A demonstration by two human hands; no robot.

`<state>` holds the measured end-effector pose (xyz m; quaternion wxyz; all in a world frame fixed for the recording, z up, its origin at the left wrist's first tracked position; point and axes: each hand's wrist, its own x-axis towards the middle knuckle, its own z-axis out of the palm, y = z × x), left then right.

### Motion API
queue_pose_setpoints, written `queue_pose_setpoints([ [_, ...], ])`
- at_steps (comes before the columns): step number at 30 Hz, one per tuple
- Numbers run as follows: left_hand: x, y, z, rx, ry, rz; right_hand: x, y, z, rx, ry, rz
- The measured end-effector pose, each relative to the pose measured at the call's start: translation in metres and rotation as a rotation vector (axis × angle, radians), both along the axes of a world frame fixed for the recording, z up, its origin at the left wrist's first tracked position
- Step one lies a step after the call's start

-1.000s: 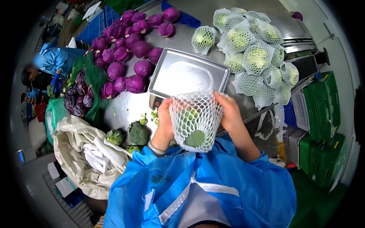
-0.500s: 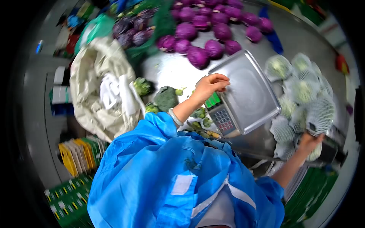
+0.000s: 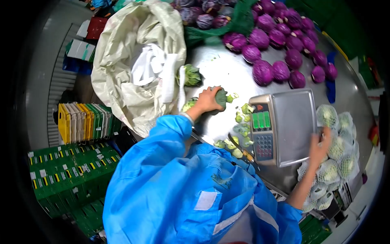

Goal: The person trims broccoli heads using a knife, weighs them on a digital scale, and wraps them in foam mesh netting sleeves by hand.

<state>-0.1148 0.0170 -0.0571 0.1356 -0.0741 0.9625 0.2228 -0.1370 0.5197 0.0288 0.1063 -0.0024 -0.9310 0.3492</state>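
My left hand [image 3: 208,100] is closed around a dark green broccoli head [image 3: 221,99] on the metal table. My right hand [image 3: 319,147], slightly smeared by motion, is beside the right edge of the scale's metal tray [image 3: 294,126]. Its fingers are apart and nothing shows in them. The scale [image 3: 263,138] has a green lit display and a keypad. To its right are piled pale green vegetables in white foam nets [image 3: 337,147]. Small broccoli pieces [image 3: 242,129] and a knife with a yellowish handle [image 3: 248,155] lie left of the scale.
A large whitish sack [image 3: 118,81] with white cloth-like material stands at the left. Purple cabbages [image 3: 263,72] cover the back of the table [image 3: 219,61], beside a green net [image 3: 239,26]. Another leafy green head [image 3: 191,76] sits by the sack. Green crates [image 3: 73,175] stand lower left.
My left hand has moved from above the scale to the broccoli and taken hold of it. My right hand has left the net-wrapped vegetables and moved toward the scale. The view has shifted.
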Motion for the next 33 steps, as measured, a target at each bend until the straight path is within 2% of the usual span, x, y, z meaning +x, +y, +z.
queue_pose_setpoints([
  [1,-0.004,-0.005,-0.011,0.22,0.036,0.1,0.008,-0.073,0.014,0.013,-0.012,0.173],
  [2,-0.011,-0.012,-0.032,0.517,0.054,0.182,0.016,-0.126,0.008,-0.161,-0.164,0.293],
  [3,-0.011,-0.007,-0.032,0.697,0.031,0.256,0.021,-0.168,-0.003,-0.148,-0.195,0.431],
  [4,-0.012,-0.002,-0.026,0.872,0.016,0.321,0.027,-0.208,-0.001,-0.298,-0.294,0.496],
  [5,-0.009,0.01,-0.002,1.005,0.008,0.303,0.034,-0.237,-0.028,-0.46,-0.383,0.44],
  [6,-0.005,0.024,0.027,1.132,0.003,0.283,0.037,-0.266,-0.027,-0.626,-0.438,0.375],
  [8,0.002,0.045,0.045,0.75,0.508,-0.094,0.032,-0.28,-0.038,-0.566,-0.363,0.236],
  [10,0.007,0.034,0.098,1.214,0.056,0.068,0.034,-0.263,-0.03,-1.12,-0.504,0.192],
  [11,0.0,0.019,0.09,1.274,-0.022,0.086,0.039,-0.249,-0.027,-1.21,-0.487,0.154],
  [12,-0.007,0.003,0.079,1.177,0.174,0.048,0.042,-0.232,-0.026,-1.3,-0.462,0.109],
  [13,-0.013,-0.021,0.08,1.109,0.102,0.208,0.045,-0.212,-0.035,-1.334,-0.414,0.062],
  [15,-0.023,-0.09,0.104,1.01,0.268,0.51,0.044,-0.159,-0.046,-1.362,-0.366,-0.093],
  [16,-0.025,-0.124,0.103,0.903,0.587,0.542,0.038,-0.132,-0.05,-1.366,-0.362,-0.196],
  [17,-0.025,-0.166,0.111,0.595,0.66,0.654,0.034,-0.116,-0.052,-1.372,-0.354,-0.299],
  [18,-0.033,-0.23,0.071,0.291,0.99,0.62,0.031,-0.108,-0.05,-1.27,-0.321,-0.355],
  [19,-0.025,-0.267,0.084,-0.154,1.095,0.52,0.031,-0.103,-0.042,-1.166,-0.289,-0.413],
  [20,-0.021,-0.295,0.093,-0.4,0.985,0.539,0.032,-0.094,-0.038,-1.06,-0.258,-0.475],
  [22,-0.021,-0.364,0.062,-0.443,0.837,0.537,0.027,-0.067,-0.056,-0.949,-0.303,-0.353],
  [24,-0.019,-0.425,0.024,-0.236,0.53,0.476,0.03,-0.055,-0.063,-0.69,-0.276,-0.321],
  [25,-0.024,-0.416,0.046,-0.458,0.31,0.556,0.027,-0.053,-0.06,-0.505,-0.242,-0.334],
  [26,-0.025,-0.402,0.055,-0.295,0.655,0.524,0.028,-0.045,-0.073,-0.424,-0.108,-0.357],
  [27,-0.033,-0.364,0.087,-0.179,0.802,0.49,0.032,-0.058,-0.059,-0.105,0.111,-0.343],
  [28,-0.041,-0.318,0.127,-0.212,0.721,0.51,0.039,-0.094,-0.02,-0.057,0.136,-0.393],
  [30,-0.041,-0.212,0.176,0.024,0.92,0.157,0.05,-0.169,0.044,-0.483,0.009,-0.348],
  [31,-0.035,-0.163,0.177,0.351,0.815,0.075,0.052,-0.192,0.055,-0.389,0.059,-0.114],
  [32,-0.026,-0.116,0.179,0.66,0.687,0.005,0.058,-0.225,0.073,-0.479,-0.015,0.08],
  [33,-0.013,-0.064,0.186,0.784,0.575,-0.077,0.059,-0.249,0.071,-0.555,0.007,0.254],
])
